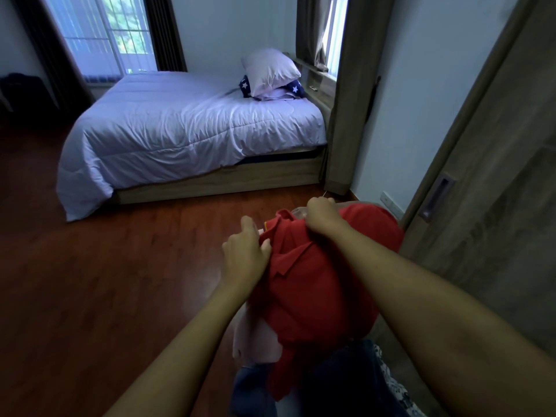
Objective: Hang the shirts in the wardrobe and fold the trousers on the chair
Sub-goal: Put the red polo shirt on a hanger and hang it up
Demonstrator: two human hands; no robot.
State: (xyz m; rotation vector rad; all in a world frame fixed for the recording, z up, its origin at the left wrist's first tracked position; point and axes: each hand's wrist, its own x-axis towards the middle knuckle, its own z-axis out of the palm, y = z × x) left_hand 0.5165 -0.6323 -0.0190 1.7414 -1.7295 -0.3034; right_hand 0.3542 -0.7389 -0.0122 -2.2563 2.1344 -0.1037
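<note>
So, a red polo shirt (pixel 316 284) is being held up between both hands, out in front of the body and above the wooden floor (pixel 105 281). The left hand (pixel 245 251) is curled in on the collar side, with the fabric pinched between thumb and fingers. The right hand (pixel 321 215) is balled into a tight fist on the shirt's top edge, a bit further out. Whatever else might be inside that fist can't be made out. A pale pink garment (pixel 255 341) is seen hanging just below the left hand, and dark blue clothing (pixel 346 380) is bunched under the shirt, closer to the body. The wardrobe door (pixel 496 206) is found off to the right of the right hand, and a bed (pixel 186 124) is well beyond both hands.
</note>
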